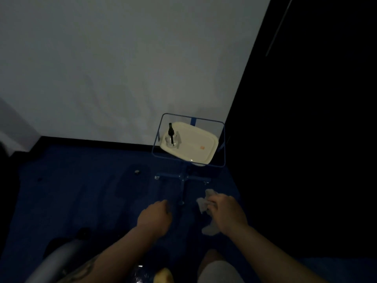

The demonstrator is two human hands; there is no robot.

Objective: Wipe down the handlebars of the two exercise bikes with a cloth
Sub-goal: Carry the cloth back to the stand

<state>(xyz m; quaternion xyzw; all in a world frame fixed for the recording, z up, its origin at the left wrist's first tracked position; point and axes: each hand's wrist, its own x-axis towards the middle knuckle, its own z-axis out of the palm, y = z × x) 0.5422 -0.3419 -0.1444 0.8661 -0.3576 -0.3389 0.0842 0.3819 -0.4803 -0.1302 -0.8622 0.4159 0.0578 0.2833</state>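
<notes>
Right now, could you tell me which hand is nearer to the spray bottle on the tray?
Left, narrowly. The left hand is almost directly below the spray bottle; the right hand, gripping the cloth, is below-right.

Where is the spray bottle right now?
In the head view the spray bottle stands on the left end of the cream tray, inside the blue wire stand by the wall, beyond both hands.
</notes>
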